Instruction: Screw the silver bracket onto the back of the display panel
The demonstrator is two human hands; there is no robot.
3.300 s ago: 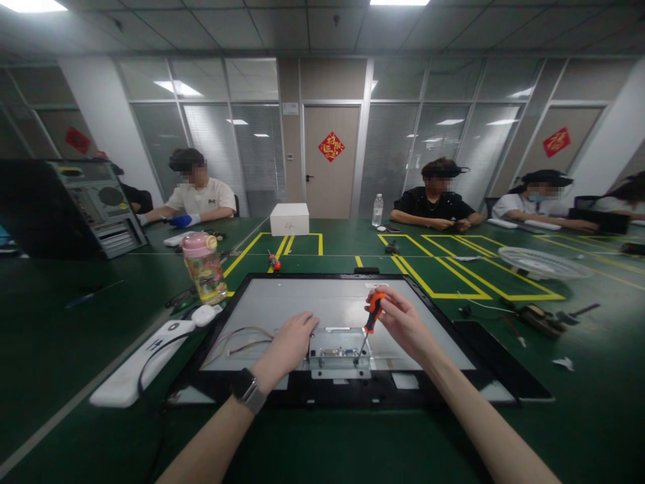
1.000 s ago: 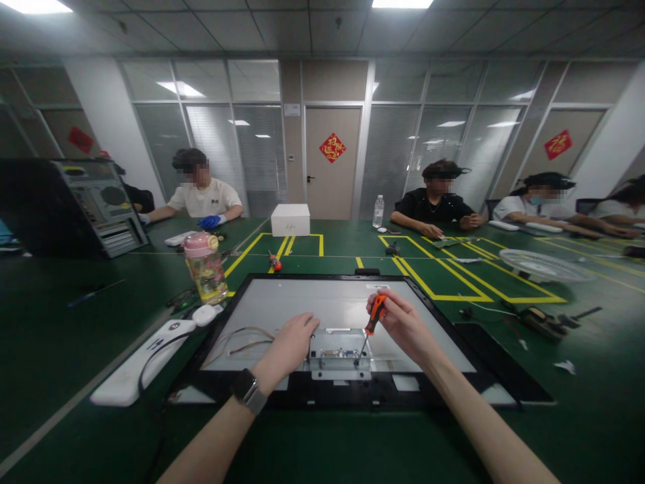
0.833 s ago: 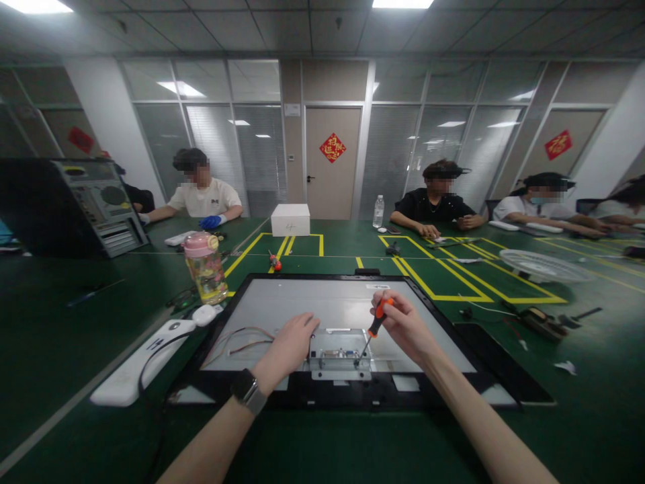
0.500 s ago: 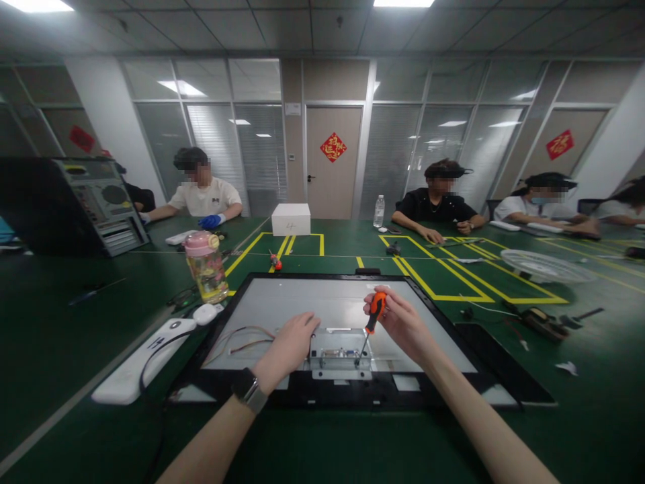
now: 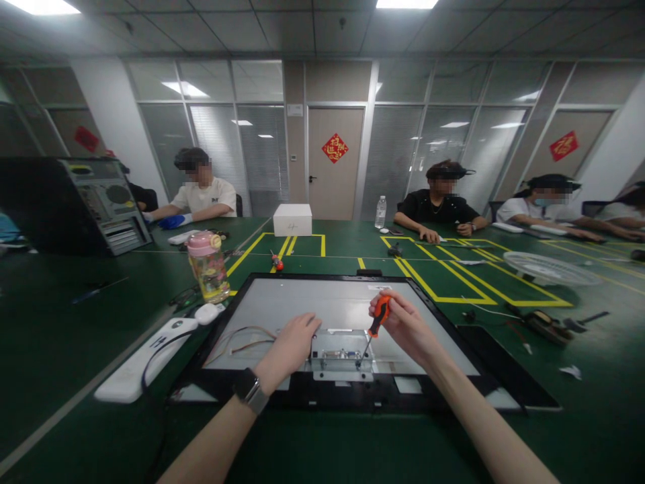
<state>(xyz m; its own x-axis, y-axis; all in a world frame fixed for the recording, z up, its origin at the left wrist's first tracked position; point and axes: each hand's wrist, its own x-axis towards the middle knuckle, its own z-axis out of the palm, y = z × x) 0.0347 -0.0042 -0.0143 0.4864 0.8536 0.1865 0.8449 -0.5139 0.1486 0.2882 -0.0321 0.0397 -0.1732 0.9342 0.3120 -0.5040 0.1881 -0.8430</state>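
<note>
An orange-and-black screwdriver (image 5: 381,314) is held in my right hand (image 5: 403,323), its fingers closed round the handle. The tilted shaft points down and left, its tip at the right end of a metal bracket (image 5: 342,363) with connector ports along it. My left hand (image 5: 292,346) grips the left end of this bracket, fingers bent over its edge; the thumb is hidden. Beneath both hands lies a display panel (image 5: 312,296), grey back up, with a black frame. Thin wires (image 5: 246,339) run on the panel to the left of the bracket.
Left of the panel are a white power strip (image 5: 146,363) and a pink-lidded bottle (image 5: 207,272). A black flat piece (image 5: 504,366) lies to the right. Beyond stand a white box (image 5: 293,220) and a water bottle (image 5: 380,212). Several people sit across the green table (image 5: 322,444).
The screwdriver in my right hand leans slightly more to the right, its tip still by the bracket. My left hand stays put. A person across the table has shifted a blue-gloved hand left.
</note>
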